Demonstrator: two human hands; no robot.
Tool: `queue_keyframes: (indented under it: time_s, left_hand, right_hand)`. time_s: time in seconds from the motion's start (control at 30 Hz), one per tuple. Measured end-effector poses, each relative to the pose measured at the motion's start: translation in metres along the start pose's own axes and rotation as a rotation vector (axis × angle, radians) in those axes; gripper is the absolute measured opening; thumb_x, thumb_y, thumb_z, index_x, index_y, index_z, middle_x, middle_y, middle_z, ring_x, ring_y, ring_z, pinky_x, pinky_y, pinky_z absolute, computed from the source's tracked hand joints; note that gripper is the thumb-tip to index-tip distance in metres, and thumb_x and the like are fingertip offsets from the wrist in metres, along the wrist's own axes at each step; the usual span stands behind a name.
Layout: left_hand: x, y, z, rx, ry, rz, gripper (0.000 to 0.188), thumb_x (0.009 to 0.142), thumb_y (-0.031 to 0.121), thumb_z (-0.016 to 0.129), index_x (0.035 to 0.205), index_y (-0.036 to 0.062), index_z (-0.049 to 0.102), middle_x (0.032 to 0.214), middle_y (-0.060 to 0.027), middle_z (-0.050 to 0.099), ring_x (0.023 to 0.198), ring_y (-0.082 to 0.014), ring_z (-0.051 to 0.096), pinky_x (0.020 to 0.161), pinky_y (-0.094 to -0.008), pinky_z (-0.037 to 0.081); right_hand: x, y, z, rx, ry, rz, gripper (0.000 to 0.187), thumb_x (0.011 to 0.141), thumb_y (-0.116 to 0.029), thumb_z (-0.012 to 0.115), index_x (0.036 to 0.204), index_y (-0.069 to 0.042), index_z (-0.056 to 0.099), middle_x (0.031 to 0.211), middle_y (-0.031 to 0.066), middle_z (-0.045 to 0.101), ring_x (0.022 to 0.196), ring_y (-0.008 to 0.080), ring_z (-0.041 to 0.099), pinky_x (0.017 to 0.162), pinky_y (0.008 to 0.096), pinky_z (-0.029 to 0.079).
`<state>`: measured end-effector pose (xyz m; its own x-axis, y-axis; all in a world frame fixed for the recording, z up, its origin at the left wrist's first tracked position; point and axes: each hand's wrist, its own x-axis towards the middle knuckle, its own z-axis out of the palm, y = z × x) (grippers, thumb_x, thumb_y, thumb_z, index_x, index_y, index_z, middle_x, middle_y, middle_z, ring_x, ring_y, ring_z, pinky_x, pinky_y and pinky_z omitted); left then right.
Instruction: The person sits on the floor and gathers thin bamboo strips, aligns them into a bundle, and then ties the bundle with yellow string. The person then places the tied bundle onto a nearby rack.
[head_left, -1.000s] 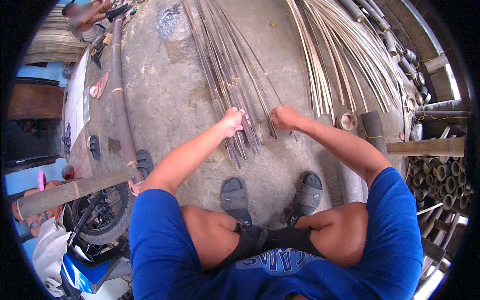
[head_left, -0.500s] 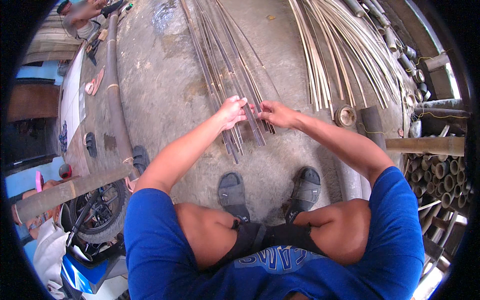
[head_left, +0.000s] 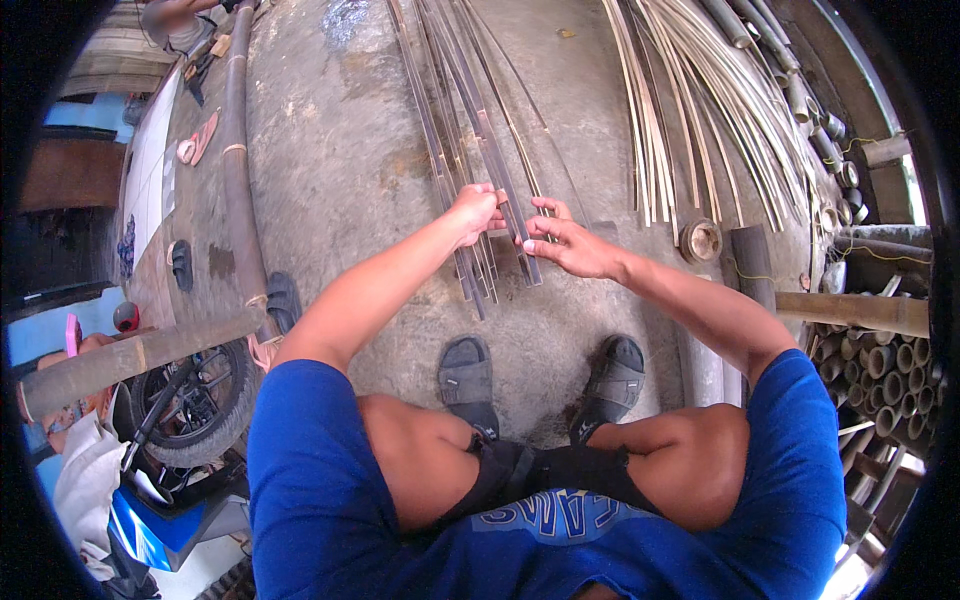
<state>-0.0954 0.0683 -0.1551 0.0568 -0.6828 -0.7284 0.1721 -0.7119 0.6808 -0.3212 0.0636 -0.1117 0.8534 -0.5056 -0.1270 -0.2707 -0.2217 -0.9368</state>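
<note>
Closest to me on my feed is a pair of dark grey strapped sandals [head_left: 467,380], standing apart on the grey concrete floor [head_left: 330,200]. Just past them I see the near ends of some long, flat, dark brown bamboo strips [head_left: 492,150], reaching in between the two hands. Their long axis runs away from the body, far ends leaning a little left.

The bare left hand [head_left: 477,215] has its grip closed on the strips a short way above those ends; how many it clamps I cannot tell. The bare right hand [head_left: 568,245] comes in from the right, palm facing the strips, its thumb and fingers spread apart. From its grip the strips lie directly left, with the thumb at the edge of the widest one; I cannot make out whether it presses there. So the left hand is the nearer, already on them.

Farther off to the right, pale, slender bamboo strips [head_left: 645,170] fan across the floor. At the far upper left, I see part of another person [head_left: 185,30].
</note>
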Motion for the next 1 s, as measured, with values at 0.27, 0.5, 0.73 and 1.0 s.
queue_keyframes:
  time_s: [0.27, 0.5, 0.73, 1.0]
  left_hand:
    - [-0.018, 0.012, 0.007, -0.208, -0.103, 0.054, 0.027, 0.105, 0.032, 0.046, 0.105, 0.0073, 0.059, 0.100, -0.0102, 0.065, 0.085, -0.0211, 0.066, 0.077, -0.0347, 0.056]
    - [-0.031, 0.010, 0.021, -0.034, 0.108, 0.044, 0.036, 0.102, 0.038, 0.050, 0.102, 0.0030, 0.058, 0.092, -0.0115, 0.065, 0.077, -0.0229, 0.068, 0.066, -0.0376, 0.058]
    - [-0.023, 0.008, -0.003, 0.136, 0.200, 0.103, 0.020, 0.099, 0.024, 0.057, 0.096, 0.0046, 0.055, 0.086, -0.0107, 0.069, 0.062, -0.0204, 0.068, 0.050, -0.0330, 0.055]
    - [-0.019, 0.022, -0.012, 0.015, 0.084, 0.071, 0.019, 0.100, 0.028, 0.058, 0.097, 0.0095, 0.056, 0.092, -0.0080, 0.067, 0.072, -0.0193, 0.068, 0.058, -0.0332, 0.055]
  right_hand:
    - [0.007, 0.000, 0.005, 0.633, -0.176, 0.316, 0.020, 0.103, -0.026, 0.053, 0.111, -0.007, 0.056, 0.097, 0.0009, 0.059, 0.089, 0.0097, 0.057, 0.077, 0.0287, 0.049]
    - [0.014, 0.004, 0.012, -0.111, -0.038, 0.121, 0.032, 0.097, -0.033, 0.062, 0.103, -0.004, 0.050, 0.080, 0.0157, 0.063, 0.077, 0.0280, 0.064, 0.067, 0.0409, 0.047]
    - [0.009, -0.043, 0.007, 0.008, 0.398, 0.154, 0.026, 0.100, -0.026, 0.057, 0.107, -0.006, 0.042, 0.072, 0.0170, 0.059, 0.067, 0.0346, 0.063, 0.064, 0.0465, 0.048]
    - [0.016, -0.060, 0.004, 0.063, 0.326, 0.226, 0.038, 0.100, -0.014, 0.049, 0.134, -0.006, 0.033, 0.073, 0.0122, 0.065, 0.071, 0.0263, 0.068, 0.068, 0.0424, 0.051]
